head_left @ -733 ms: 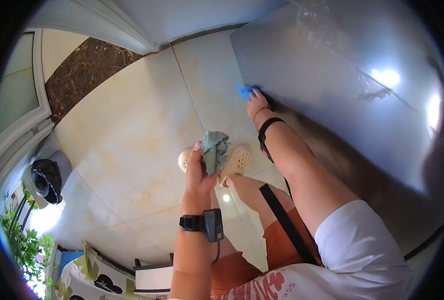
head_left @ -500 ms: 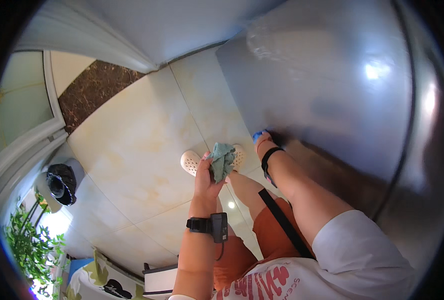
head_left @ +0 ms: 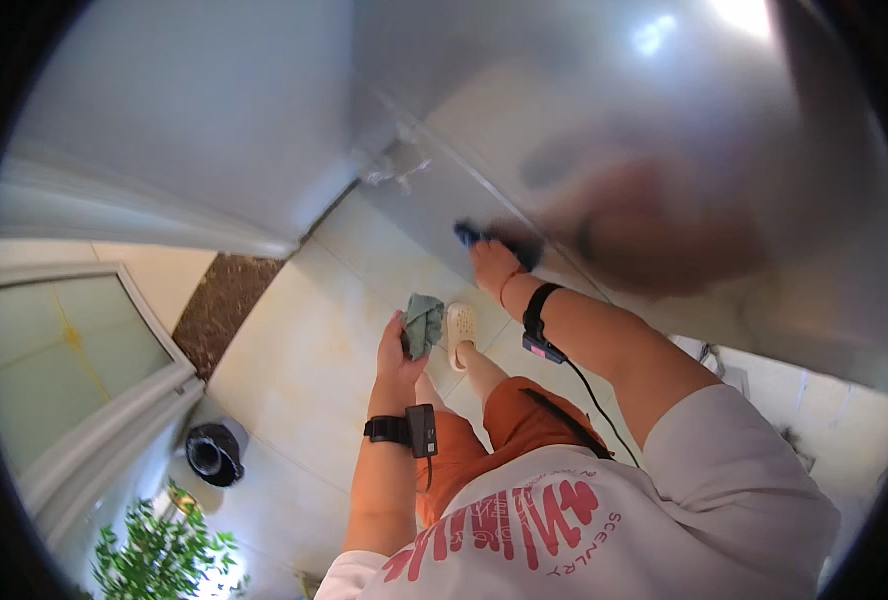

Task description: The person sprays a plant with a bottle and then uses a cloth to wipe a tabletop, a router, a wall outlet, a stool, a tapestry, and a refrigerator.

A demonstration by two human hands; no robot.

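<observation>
My left hand (head_left: 396,352) is closed around a crumpled grey-green cloth (head_left: 423,326), held in front of my body above the floor. My right hand (head_left: 494,262) reaches forward, closed on a small dark-blue thing (head_left: 467,233) that looks like a bunched cloth; its exact kind does not show. That blue thing is pressed to the lower part of a large shiny metal panel (head_left: 654,130). A dark reflection of the hand and arm shows in the panel beside it.
A pale wall panel (head_left: 194,90) stands at the left. A frosted glass door (head_left: 74,350), a bin with a black liner (head_left: 214,455) and a green plant (head_left: 164,545) are on the left. Pale tiles (head_left: 304,310) cover the floor. Crinkled clear film (head_left: 399,165) hangs near the panel's corner.
My view has turned and shifted, with more of the metal panel in sight. My right hand has moved left and farther along the panel with the blue thing. The left hand still holds its cloth.
</observation>
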